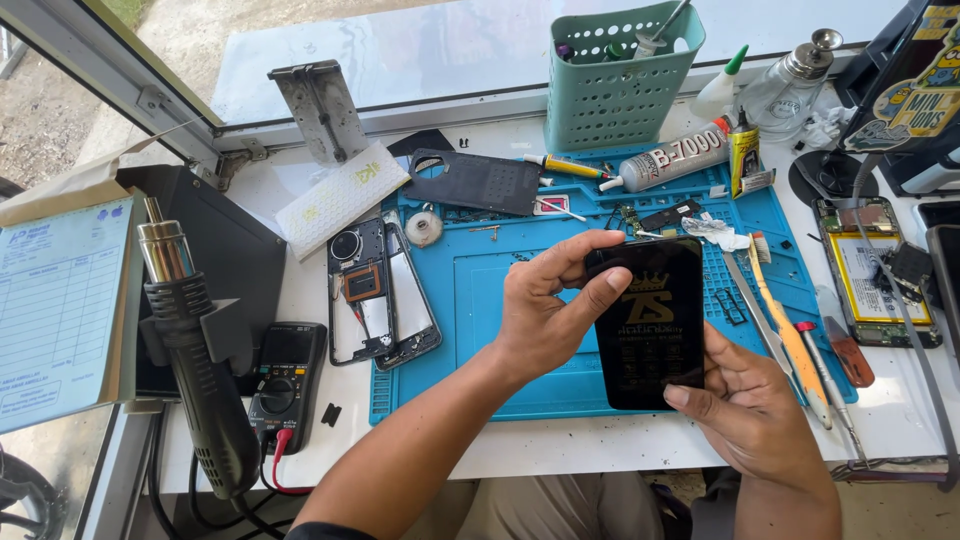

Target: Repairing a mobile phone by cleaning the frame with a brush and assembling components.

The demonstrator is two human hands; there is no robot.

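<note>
The white worktop (600, 445) carries a blue mat (470, 290) near its middle; a heat gun (190, 340) and a multimeter (285, 385) stand at the left edge, an opened phone (375, 290) lies at the mat's left border, and a green basket (615, 75) sits at the back edge. Both hands grip a flat black packet (650, 320) above the mat's front half: the left hand (545, 310) closed on its top left corner, the right hand (745, 405) cupping its lower right edge. Its long axis runs front to back, printed face up. Steady pinches on the edges should avoid bending it
</note>
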